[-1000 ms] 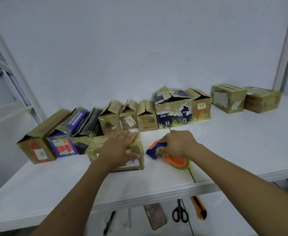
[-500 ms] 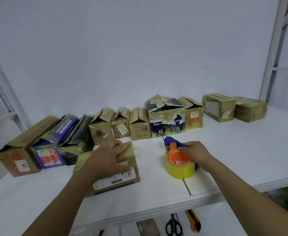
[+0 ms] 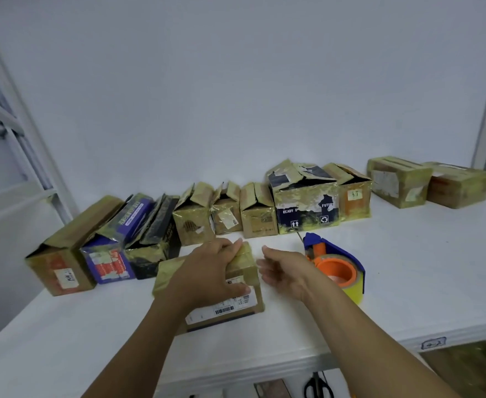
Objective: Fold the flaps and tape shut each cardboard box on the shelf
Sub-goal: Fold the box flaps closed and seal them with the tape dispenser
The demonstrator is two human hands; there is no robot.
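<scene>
A small taped cardboard box (image 3: 244,270) with a barcode label lies near the front of the white shelf (image 3: 408,282). My left hand (image 3: 210,271) grips its top, fingers over the far edge and thumb on the front face. Just right of the box, my right hand (image 3: 282,271) hovers with relaxed fingers and holds nothing. The tape dispenser (image 3: 336,265), blue with an orange hub and a yellow roll, stands on the shelf right behind that hand. Several boxes with raised flaps, among them a dark printed box (image 3: 305,205), stand in a row at the back.
Two closed boxes (image 3: 428,182) sit at the back right. Boxes on the left (image 3: 64,254) lean over on their sides. Scissors (image 3: 318,387) lie on a lower level below the shelf's front edge. Shelf uprights stand at far left and far right.
My right hand set the tape dispenser upright on the shelf, let go of it and moved left toward the box. My left hand stayed on the box.
</scene>
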